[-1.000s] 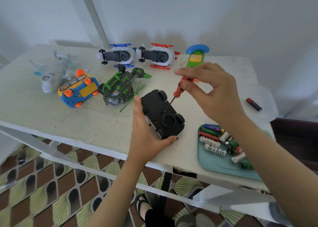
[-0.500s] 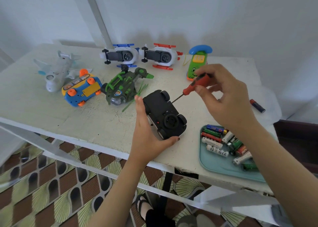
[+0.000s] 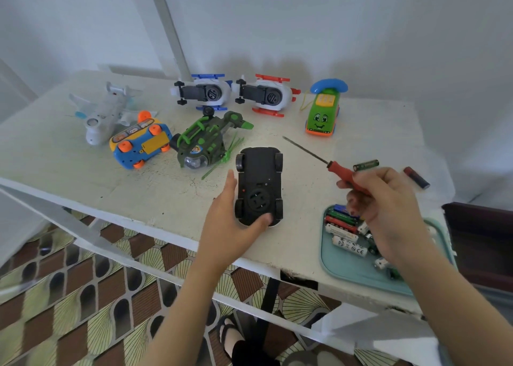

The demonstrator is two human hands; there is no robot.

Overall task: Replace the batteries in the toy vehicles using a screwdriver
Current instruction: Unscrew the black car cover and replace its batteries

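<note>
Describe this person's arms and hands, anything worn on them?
Both forearms are bare, no sleeves showing. No rings, watch or gloves show on the left hand or right hand. The right fingers seem to wear dark nail polish, though blurred.

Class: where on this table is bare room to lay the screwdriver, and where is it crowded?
Bare: front left of the white table, between the blue-and-orange toy bus and the edge; the back right corner beyond the green toy phone-car. Crowded: the toy row behind the upturned black toy car, and the teal tray of batteries.
</note>
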